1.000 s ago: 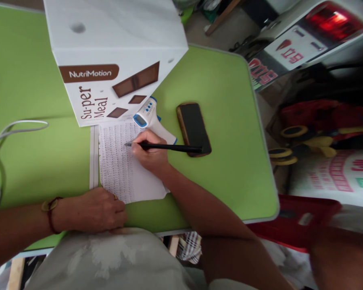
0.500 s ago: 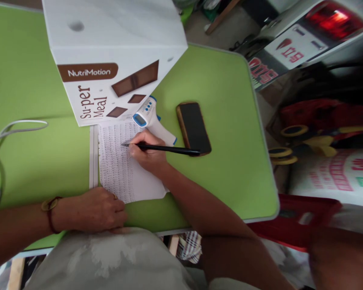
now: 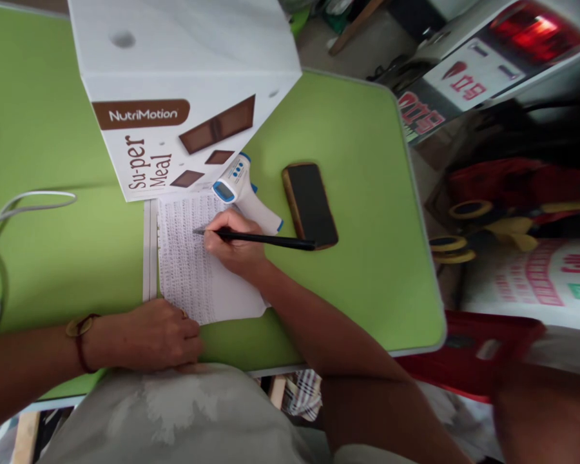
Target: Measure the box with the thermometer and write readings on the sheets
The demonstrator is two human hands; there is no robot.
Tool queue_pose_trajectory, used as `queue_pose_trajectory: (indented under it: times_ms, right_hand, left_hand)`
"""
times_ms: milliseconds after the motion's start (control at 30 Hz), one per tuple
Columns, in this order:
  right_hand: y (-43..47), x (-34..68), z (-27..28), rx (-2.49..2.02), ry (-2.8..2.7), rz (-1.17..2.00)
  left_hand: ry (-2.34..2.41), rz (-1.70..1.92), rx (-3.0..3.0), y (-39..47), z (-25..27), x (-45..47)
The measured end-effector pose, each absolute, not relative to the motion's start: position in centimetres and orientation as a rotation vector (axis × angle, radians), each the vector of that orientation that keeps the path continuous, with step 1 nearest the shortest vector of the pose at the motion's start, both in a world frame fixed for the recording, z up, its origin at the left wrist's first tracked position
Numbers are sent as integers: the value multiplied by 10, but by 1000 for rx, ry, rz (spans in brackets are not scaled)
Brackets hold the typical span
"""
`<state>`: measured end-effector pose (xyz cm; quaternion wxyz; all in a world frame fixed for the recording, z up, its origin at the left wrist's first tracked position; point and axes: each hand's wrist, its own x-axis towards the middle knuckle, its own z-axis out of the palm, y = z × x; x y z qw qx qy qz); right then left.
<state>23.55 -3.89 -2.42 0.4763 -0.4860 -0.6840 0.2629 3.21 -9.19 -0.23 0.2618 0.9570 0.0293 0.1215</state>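
My right hand (image 3: 236, 243) pinches a black pen (image 3: 270, 240), its tip on a sheet of paper (image 3: 232, 293) covered in rows of small handwriting. The lower right part of the page is blank. My left hand (image 3: 162, 336), curled into a fist, rests on the table edge by the paper's lower left corner; its fingertips are tucked out of sight. Just beyond my right hand lies a white and blue infrared thermometer (image 3: 244, 193). A white NutriMotion box (image 3: 140, 145) stands at the top edge of the paper.
On the green table (image 3: 367, 193) a phone in a brown case (image 3: 313, 205) lies right of the thermometer. A white cable (image 3: 33, 200) loops at the left. Beyond the table's right side are a red plastic container (image 3: 468, 351), yellow-black handles (image 3: 471, 209) and a printed white sack (image 3: 536, 277).
The pen and my right hand have shifted very slightly left along the writing, and the pen's back end has dipped a little. My left hand stays where it was.
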Motion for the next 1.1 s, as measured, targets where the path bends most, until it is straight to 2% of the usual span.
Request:
queue_pose_trajectory:
  times_ms: [1100]
  right_hand:
    - [-39,237,-21,-1320,-1631,709]
  left_hand:
    - [84,342,2594,-93,-4,31]
